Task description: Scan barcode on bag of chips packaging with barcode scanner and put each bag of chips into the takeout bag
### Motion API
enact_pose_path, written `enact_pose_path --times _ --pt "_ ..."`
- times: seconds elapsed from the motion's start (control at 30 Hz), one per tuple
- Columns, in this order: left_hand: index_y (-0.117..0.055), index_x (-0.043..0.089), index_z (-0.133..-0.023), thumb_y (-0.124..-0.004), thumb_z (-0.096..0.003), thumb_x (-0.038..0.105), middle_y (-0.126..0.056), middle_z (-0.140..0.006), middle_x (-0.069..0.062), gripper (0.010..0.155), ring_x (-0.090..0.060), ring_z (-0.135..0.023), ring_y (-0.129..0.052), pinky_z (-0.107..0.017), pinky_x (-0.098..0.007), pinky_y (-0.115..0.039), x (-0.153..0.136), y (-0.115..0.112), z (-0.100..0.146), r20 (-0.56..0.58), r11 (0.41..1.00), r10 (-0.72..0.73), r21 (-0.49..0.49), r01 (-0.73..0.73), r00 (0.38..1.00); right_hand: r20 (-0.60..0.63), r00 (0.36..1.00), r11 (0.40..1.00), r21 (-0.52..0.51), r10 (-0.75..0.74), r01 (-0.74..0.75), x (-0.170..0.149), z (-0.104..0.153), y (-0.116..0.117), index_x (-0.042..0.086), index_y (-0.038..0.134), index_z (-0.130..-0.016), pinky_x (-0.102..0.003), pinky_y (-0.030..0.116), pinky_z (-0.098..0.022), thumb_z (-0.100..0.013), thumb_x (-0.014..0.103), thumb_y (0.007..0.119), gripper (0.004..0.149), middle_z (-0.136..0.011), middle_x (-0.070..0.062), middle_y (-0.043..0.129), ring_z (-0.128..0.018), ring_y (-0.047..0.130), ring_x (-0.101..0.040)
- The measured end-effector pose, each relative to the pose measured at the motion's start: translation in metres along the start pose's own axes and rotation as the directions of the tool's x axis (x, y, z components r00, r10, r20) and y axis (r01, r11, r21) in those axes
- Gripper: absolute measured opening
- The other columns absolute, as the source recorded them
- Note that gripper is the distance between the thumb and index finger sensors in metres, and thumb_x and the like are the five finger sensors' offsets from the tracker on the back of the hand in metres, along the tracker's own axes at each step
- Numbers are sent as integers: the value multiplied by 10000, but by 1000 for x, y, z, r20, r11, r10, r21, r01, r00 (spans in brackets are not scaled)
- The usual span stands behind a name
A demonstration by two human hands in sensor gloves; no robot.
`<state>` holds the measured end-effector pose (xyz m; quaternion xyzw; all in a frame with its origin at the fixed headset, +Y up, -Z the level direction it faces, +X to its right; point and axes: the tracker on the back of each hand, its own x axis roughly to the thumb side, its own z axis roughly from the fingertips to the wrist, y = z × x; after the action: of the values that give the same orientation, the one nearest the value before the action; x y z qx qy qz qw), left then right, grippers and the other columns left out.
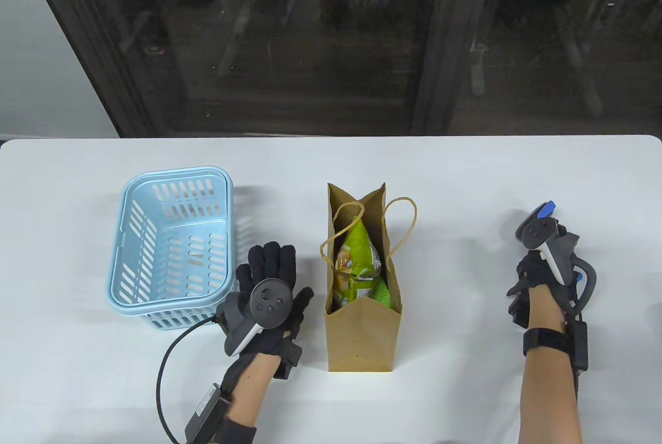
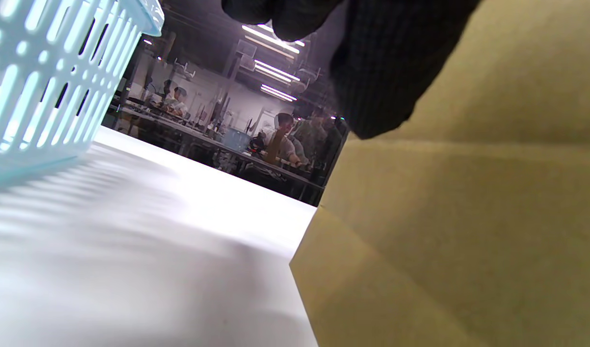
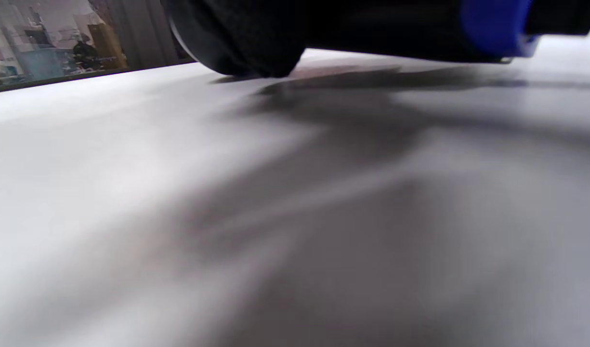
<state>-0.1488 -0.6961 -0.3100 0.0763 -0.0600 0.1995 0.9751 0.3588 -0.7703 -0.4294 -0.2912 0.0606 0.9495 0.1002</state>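
Note:
A brown paper takeout bag [image 1: 362,330] stands upright at the table's middle, and green bags of chips [image 1: 357,258] are packed inside it. My left hand [image 1: 274,268] lies flat on the table between the basket and the bag, fingers straight and holding nothing. In the left wrist view its fingers [image 2: 381,72] hang beside the bag's wall [image 2: 468,217]. My right hand [image 1: 538,258] sits low at the table's right and grips the dark barcode scanner [image 1: 547,209], whose blue part pokes out past the tracker. The scanner [image 3: 497,24] touches the tabletop in the right wrist view.
A light blue slotted basket [image 1: 170,175] stands left of the bag with nothing visible inside; its wall [image 2: 44,72] fills the left wrist view's left corner. The white table [image 1: 465,180] ends before a dark glass wall. Cables trail from both wrists.

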Motion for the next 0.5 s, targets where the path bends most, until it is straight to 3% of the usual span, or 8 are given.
enact_pose_path --times 0.23,0.37,0.5 --pt "-438 131 -1120 -888 -493 370 -341 -1169 -158 808 -410 -1039 -204 -669 -631 -225 0 0 1 -3 1000 4 -1 -4 1000 77 996 994 -103 -32 40 -3 22 -17 197 315 -1135 -538 471 -822 -534 359 804 792 -1191 -81 300 -1070 479 -379" --pt "-437 135 -1120 -888 -493 371 -341 -1169 -158 807 -410 -1040 -204 -669 -632 -227 -1 0 1 -6 1000 11 2 -11 1000 222 974 967 -237 -45 98 8 54 -36 198 383 -1134 -561 495 -789 -522 413 800 772 -1178 -92 378 -1047 518 -400" --pt "-440 135 -1120 -888 -492 371 -344 -1169 -159 807 -413 -1039 -208 -669 -633 -229 -2 0 2 -4 1000 13 3 -13 1000 427 903 913 -352 -38 204 23 103 -50 173 453 -1123 -600 507 -743 -528 452 776 733 -1156 -123 449 -1018 548 -438"
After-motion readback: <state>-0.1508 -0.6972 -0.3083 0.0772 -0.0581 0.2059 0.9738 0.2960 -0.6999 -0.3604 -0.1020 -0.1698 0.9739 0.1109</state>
